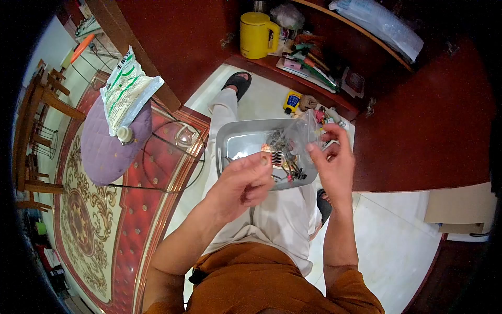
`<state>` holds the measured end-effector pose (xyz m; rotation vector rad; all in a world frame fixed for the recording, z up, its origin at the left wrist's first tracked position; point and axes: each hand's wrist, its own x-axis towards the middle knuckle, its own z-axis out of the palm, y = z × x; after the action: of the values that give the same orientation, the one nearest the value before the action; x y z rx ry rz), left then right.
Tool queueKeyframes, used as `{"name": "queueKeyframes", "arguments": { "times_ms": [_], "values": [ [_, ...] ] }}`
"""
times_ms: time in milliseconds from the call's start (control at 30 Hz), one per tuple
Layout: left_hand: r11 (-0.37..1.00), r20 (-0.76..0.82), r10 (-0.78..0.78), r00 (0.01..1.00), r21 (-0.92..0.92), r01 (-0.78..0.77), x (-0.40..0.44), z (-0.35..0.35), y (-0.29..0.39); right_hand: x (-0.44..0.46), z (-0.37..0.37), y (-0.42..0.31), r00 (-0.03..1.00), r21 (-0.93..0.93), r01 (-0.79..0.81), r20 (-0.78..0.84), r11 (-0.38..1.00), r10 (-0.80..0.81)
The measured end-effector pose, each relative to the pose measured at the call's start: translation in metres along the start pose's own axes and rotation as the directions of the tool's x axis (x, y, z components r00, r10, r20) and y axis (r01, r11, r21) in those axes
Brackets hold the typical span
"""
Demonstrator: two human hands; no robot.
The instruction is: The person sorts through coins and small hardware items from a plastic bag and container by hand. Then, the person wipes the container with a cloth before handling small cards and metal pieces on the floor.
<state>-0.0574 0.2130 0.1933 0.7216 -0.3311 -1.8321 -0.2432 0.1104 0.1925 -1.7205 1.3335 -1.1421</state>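
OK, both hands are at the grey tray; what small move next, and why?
I'd probably use the right hand to draw the clear bag slightly outward. The bag overhangs one end of the tray, near the small dark parts, and the left hand is close by, so this should ease seeing and reaching.

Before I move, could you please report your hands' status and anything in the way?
Left hand closed at black toothed piece, over gray basin. Right hand holding clear plastic bag. Bag partly hides basin's contents.
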Motion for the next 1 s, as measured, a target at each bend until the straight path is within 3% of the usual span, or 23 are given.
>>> {"name": "queueKeyframes", "arguments": {
  "times_ms": [67, 167, 333, 467, 567, 667, 767, 867, 967, 1000],
  "values": [
    [0.999, 0.042, -0.034, 0.999, -0.036, 0.036, 0.001, -0.002, 0.000, 0.000, 0.003, 0.020, 0.987, 0.044, -0.099, 0.131, 0.994, 0.092],
    [0.999, -0.185, -0.034, 0.982, 0.004, 0.036, 0.000, 0.014, 0.003, -0.001, 0.005, 0.022, 0.968, 0.112, -0.181, 0.198, 0.977, 0.156],
    [0.996, -0.067, 0.057, 0.996, 0.079, -0.052, 0.009, 0.017, 0.011, -0.002, 0.003, 0.008, 0.940, 0.309, -0.261, 0.296, 0.914, 0.168],
    [0.992, 0.029, 0.130, 0.991, 0.008, -0.130, 0.015, 0.032, 0.021, -0.004, 0.013, 0.015, 0.946, 0.267, -0.168, 0.315, 0.949, 0.079],
    [0.987, -0.068, 0.120, 0.990, 0.117, -0.111, 0.018, 0.049, 0.029, -0.007, 0.017, 0.010, 0.954, 0.338, -0.165, 0.295, 0.926, 0.062],
    [0.964, -0.023, 0.059, 0.998, 0.262, -0.051, 0.023, 0.045, 0.028, -0.006, 0.019, 0.013, 0.926, 0.423, -0.318, 0.331, 0.848, 0.182],
    [0.736, -0.110, 0.333, 0.936, 0.651, -0.185, 0.035, 0.039, 0.010, -0.005, 0.016, 0.007, 0.896, 0.455, -0.374, 0.400, 0.808, 0.190],
    [0.418, -0.042, 0.528, 0.848, 0.882, -0.217, 0.045, 0.022, -0.002, -0.006, 0.017, 0.010, 0.901, 0.449, -0.361, 0.394, 0.817, 0.182],
    [0.581, -0.036, 0.371, 0.928, 0.788, -0.202, 0.051, 0.018, -0.003, -0.006, 0.018, 0.012, 0.890, 0.488, -0.375, 0.426, 0.788, 0.160],
    [0.575, -0.056, 0.385, 0.921, 0.796, -0.191, 0.052, 0.015, -0.003, -0.006, 0.017, 0.011, 0.894, 0.505, -0.383, 0.414, 0.774, 0.172]
  ]
}}
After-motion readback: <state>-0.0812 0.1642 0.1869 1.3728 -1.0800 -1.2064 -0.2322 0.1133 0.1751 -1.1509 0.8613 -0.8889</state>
